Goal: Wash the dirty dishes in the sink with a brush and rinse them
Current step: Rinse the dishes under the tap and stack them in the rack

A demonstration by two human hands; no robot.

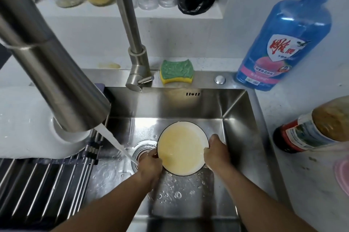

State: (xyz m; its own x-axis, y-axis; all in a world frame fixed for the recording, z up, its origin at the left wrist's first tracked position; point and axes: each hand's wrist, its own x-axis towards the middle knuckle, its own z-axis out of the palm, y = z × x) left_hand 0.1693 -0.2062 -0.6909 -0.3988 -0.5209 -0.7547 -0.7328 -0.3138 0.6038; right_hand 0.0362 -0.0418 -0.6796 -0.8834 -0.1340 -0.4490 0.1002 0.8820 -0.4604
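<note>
Left hand [150, 163] and right hand [216, 153] each grasp the yellow-filmed plate [181, 149] by its rim; wet grip could slip, dropping it onto the steel sink [243, 137].

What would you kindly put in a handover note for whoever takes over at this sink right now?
Left hand grips the left edge of the round white dark-rimmed plate; right hand grips its right edge.
The plate is held face up, low in the stainless steel sink.
The water stream from the steel faucet runs, landing by the left hand, not on the plate's face.
Done: nothing visible; a yellow film covers the plate.
Left: scrub, then rinse. No brush in view; a green-and-yellow sponge lies on the back ledge, a blue detergent bottle at back right.
</note>
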